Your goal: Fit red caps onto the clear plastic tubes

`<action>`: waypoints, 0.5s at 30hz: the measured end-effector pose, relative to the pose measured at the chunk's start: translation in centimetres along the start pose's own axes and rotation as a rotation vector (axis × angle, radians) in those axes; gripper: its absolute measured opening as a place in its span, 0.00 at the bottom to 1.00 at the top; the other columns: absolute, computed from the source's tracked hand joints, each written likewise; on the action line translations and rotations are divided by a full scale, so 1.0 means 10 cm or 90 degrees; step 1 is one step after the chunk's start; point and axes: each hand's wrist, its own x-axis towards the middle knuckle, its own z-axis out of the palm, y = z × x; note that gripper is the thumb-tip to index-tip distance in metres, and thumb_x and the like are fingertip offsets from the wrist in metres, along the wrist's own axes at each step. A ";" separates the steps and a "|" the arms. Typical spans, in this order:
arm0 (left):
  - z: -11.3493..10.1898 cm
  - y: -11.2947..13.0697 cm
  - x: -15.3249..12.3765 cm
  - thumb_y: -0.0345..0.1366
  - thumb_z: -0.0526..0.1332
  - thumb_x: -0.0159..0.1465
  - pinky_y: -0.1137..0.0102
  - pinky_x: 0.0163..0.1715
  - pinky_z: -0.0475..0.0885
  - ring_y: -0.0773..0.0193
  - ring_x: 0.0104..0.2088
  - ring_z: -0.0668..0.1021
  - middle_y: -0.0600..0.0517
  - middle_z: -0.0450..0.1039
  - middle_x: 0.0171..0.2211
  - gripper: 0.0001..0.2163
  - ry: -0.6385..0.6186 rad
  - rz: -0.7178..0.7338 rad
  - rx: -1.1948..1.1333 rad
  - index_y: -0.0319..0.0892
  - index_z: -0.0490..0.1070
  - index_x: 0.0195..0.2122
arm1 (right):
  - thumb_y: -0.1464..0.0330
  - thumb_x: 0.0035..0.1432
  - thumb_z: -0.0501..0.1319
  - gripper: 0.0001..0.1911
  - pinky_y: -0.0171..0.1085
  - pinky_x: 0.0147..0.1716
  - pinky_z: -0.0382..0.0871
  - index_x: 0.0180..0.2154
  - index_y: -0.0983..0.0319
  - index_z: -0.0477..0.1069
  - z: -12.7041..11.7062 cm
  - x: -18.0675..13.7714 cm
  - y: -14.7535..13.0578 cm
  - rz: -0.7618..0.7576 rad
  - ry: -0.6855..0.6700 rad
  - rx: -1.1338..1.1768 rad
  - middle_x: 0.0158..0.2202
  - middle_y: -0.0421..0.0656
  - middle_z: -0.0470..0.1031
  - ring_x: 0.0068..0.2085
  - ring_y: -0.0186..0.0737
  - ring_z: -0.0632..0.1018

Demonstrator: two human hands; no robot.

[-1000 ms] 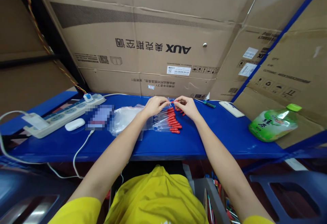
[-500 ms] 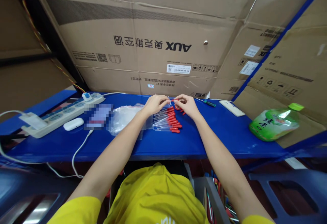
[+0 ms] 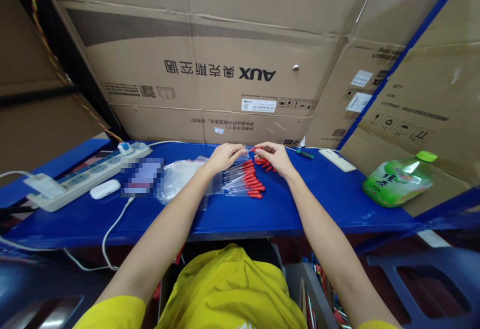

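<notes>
A carton (image 3: 150, 34) is stood behind the blue table (image 3: 285, 214). At the left a power strip (image 3: 93, 174) is set slantwise; at the right a bottle (image 3: 397, 181) is laid tilted. Clear bags (image 3: 180, 179) are spread beside the left forearm. The left hand (image 3: 225, 159) is nearly closed, thumb and fingertips pinched at the left end of a red piece. The right hand (image 3: 275, 156) is likewise closed, its right end being pinched. Below, bagged tools (image 3: 249, 181) are fanned in a row, red ends rightward. The red piece (image 3: 257, 148) is held between the fingertips, near the table's far edge; its long axis is directed left to right, roughly level; finer detail is too small to tell.
</notes>
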 end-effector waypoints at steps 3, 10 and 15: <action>0.00 0.00 0.01 0.47 0.52 0.76 0.71 0.34 0.64 0.61 0.34 0.80 0.49 0.82 0.34 0.19 0.011 0.012 0.005 0.43 0.79 0.40 | 0.50 0.44 0.78 0.24 0.45 0.40 0.82 0.38 0.59 0.83 -0.01 0.01 0.02 0.008 0.003 0.004 0.31 0.45 0.85 0.35 0.48 0.85; 0.01 0.05 0.01 0.45 0.52 0.76 0.71 0.34 0.64 0.62 0.32 0.78 0.49 0.80 0.32 0.19 0.009 0.050 -0.042 0.40 0.78 0.38 | 0.51 0.42 0.79 0.24 0.44 0.40 0.82 0.36 0.60 0.83 0.01 0.00 0.04 0.000 0.011 0.021 0.32 0.45 0.85 0.35 0.48 0.86; 0.02 0.05 0.01 0.43 0.52 0.76 0.71 0.36 0.64 0.62 0.33 0.79 0.49 0.81 0.33 0.18 0.010 0.062 -0.060 0.40 0.78 0.39 | 0.52 0.42 0.79 0.23 0.44 0.40 0.83 0.36 0.60 0.84 0.02 -0.01 0.04 0.006 0.013 0.024 0.33 0.46 0.85 0.35 0.49 0.86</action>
